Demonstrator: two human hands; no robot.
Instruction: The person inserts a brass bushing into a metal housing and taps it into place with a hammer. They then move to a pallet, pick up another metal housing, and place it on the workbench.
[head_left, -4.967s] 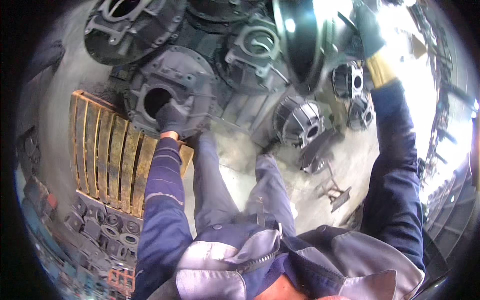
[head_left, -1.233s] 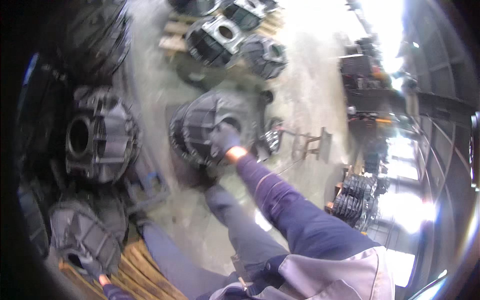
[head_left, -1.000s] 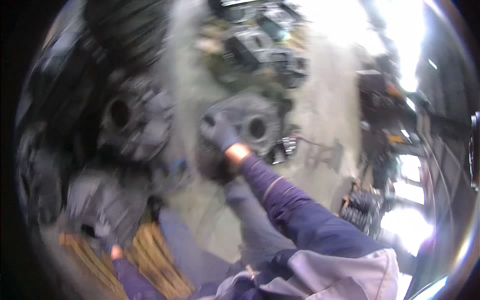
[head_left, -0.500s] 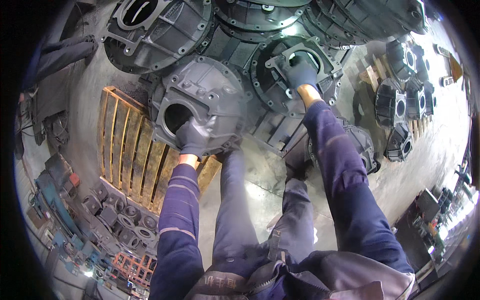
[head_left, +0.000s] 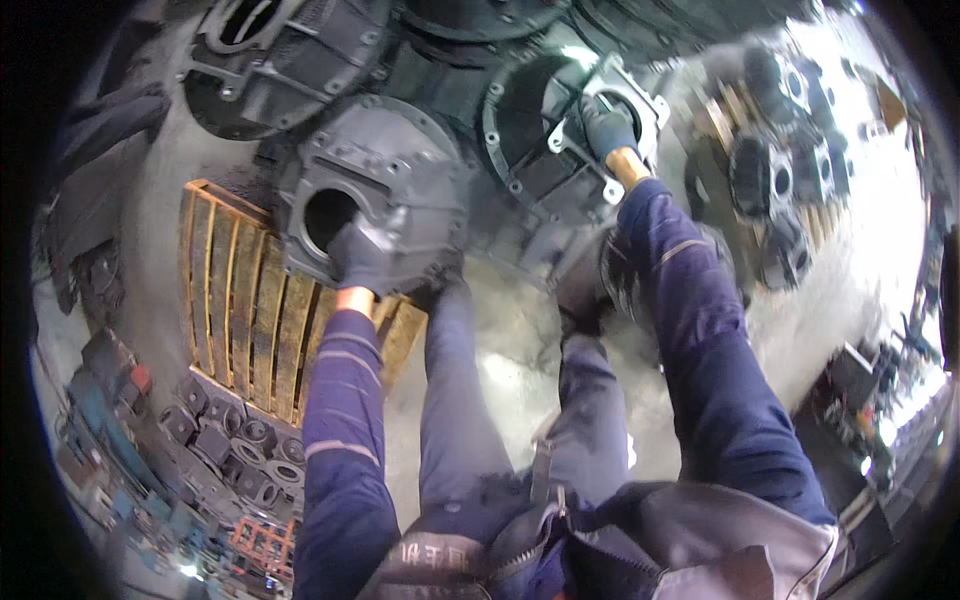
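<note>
My left hand (head_left: pixel 364 256), in a dark grey glove, is closed over the lower right rim of the round opening in a grey cast bell housing (head_left: pixel 405 160). Its fingertips are partly hidden inside that opening. Farther right, my right hand (head_left: pixel 610 130), gloved too, grips the opening's edge on a second bell housing (head_left: pixel 530 165). This one leans, its lighter flange facing up and to the right. Both arms are stretched forward, and the two castings stand apart in front of my legs.
More large housings (head_left: pixel 310 65) crowd the far side. A wooden pallet (head_left: pixel 235 290) lies at left, with small castings (head_left: pixel 245 450) below it. Several housings (head_left: pixel 765 175) stand on pallets at right. Another casting (head_left: pixel 625 275) sits under my right forearm.
The right housing has tilted, its flange turning up and to the right with my right hand on it. My left hand keeps its hold. The whole view has shifted slightly.
</note>
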